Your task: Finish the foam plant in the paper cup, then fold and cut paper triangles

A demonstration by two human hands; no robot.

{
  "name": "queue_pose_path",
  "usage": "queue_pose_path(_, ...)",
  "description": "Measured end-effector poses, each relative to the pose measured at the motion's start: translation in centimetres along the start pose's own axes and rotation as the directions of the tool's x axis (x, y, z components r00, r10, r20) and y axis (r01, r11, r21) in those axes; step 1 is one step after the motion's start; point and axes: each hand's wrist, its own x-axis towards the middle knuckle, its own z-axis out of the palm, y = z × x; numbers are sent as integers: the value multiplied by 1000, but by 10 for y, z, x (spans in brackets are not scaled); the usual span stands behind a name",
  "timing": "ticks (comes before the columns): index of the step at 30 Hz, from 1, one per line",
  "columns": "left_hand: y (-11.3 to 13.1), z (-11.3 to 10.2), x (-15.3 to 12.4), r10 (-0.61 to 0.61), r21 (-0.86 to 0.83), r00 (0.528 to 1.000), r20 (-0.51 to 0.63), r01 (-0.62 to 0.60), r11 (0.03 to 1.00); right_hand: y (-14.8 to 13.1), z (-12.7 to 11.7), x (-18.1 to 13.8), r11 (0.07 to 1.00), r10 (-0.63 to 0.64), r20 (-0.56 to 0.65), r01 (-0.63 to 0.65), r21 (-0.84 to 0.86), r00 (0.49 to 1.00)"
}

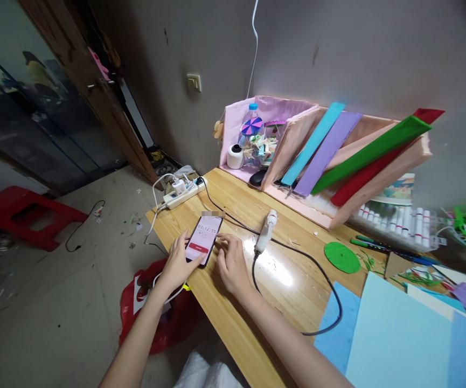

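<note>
while the phone [204, 238] at centre left reads 01:12:55, the left hand [177, 264] grips its edge; the right hand [233, 265] lies slack, touching it.

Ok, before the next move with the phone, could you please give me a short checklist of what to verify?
1. Phone screen lit and facing up: ok.
2. Left hand holds the phone's left edge: ok.
3. Right hand beside the phone, off the screen: ok.
4. Glue gun lying on the table, apart from both hands: ok.
5. Glue gun cool: cannot tell.
6. Black cable clear of the right arm: not ok, it runs close by the wrist.
</note>
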Motion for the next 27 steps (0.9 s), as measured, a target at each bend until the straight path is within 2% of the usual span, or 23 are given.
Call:
queue_pose_path(3, -11, -1, 9, -71, -184, 997, -18, 67, 981, 0, 0, 0, 1000, -20, 6, 20, -13, 1000)
queue_pose_path(6, -20, -2, 17, -96, -234, 995, -23, 88, 968, 0, 0, 0, 999, -37, 12, 37, -24, 999)
queue_pose_path(11, -19, -7, 34, -34, -161, 999, 8, 35, 986, 0, 0, 0, 999, -20, 18, 20, -28, 1000)
queue_pose_path(14, -11, -11, 54, 70, -75, 995, 66, -65, 995, 0, 0, 0, 1000, -14, 31, 15, -26, 999)
queue_pose_path(19, 3, -15, 80, 212, 54, 960, 184, -225, 973, 0, 1, 0, 1000, -8, 30, 9, -24, 1000)
queue_pose_path(23, 8, -15, 85, 257, 101, 934, 246, -289, 952, 0, 1, 0, 1000, -11, 22, 11, -27, 1000)
queue_pose_path(27, 5, -16, 82, 277, 94, 929, 246, -308, 947, -1, -2, -1, 999, -39, 40, 39, -6, 998)
